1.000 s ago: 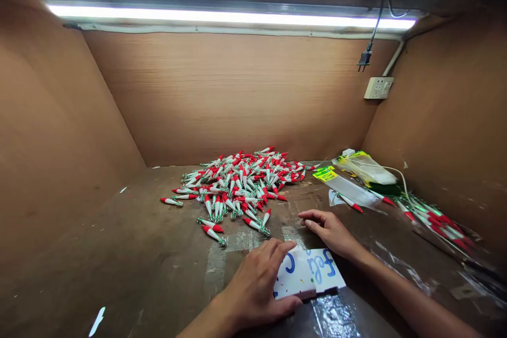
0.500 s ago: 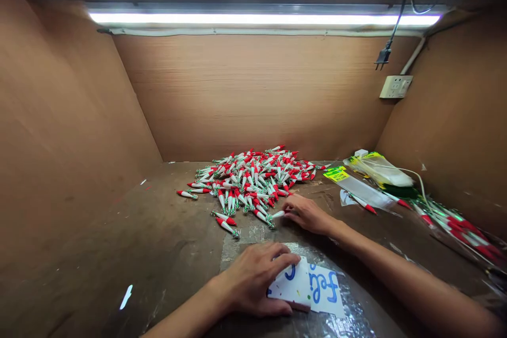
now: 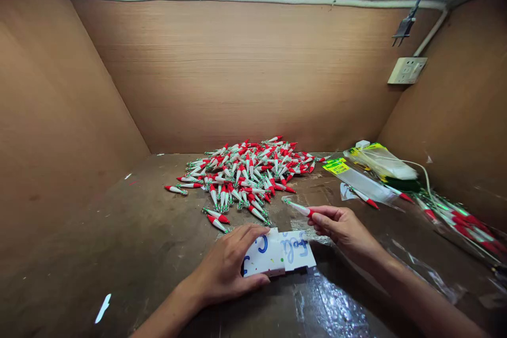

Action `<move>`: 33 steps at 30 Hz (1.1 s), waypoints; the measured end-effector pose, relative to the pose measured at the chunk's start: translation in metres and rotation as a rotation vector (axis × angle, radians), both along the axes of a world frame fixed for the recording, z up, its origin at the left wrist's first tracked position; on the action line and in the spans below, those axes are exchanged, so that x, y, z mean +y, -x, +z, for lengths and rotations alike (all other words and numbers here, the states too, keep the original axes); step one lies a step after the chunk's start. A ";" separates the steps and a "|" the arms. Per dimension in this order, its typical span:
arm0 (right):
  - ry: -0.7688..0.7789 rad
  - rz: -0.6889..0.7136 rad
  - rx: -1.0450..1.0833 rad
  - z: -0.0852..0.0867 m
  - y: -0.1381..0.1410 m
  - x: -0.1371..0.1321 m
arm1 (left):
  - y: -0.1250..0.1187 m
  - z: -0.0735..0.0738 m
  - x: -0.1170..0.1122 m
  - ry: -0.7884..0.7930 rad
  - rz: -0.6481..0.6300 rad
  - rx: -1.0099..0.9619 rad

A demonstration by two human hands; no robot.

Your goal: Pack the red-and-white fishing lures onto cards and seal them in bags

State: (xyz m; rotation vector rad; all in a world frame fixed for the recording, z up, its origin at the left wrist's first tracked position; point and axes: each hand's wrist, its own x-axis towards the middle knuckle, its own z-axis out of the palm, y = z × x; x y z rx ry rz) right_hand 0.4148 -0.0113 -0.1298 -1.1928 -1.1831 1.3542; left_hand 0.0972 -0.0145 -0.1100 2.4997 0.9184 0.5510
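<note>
My right hand (image 3: 343, 227) pinches one red-and-white lure (image 3: 298, 207) by its red end and holds it just above the table, pointing left. My left hand (image 3: 227, 266) rests on a white card with blue lettering (image 3: 283, 253), fingers curled over its left edge and thumb under it. A large pile of red-and-white lures with green tails (image 3: 247, 174) lies behind both hands in the middle of the brown table (image 3: 138, 243).
Clear plastic bags with yellow labels (image 3: 356, 177) and bagged lures (image 3: 455, 216) lie at the right, with a white cable. Wooden walls enclose the booth on three sides; a wall socket (image 3: 407, 70) sits at the upper right. Clear film (image 3: 332, 306) covers the near table.
My right hand reached to the pile's near edge, took one lure and drew it back toward the card. The left hand stayed on the card. The camera tilted down.
</note>
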 end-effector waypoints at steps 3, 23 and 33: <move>0.005 0.011 -0.019 0.002 -0.001 0.001 | 0.001 0.000 0.001 0.005 -0.002 0.022; -0.543 0.178 -0.792 0.024 -0.006 -0.016 | 0.000 -0.007 -0.003 -0.057 0.120 -0.014; -0.742 0.288 -1.014 0.004 0.029 -0.026 | -0.011 -0.002 -0.024 -0.035 0.049 -0.096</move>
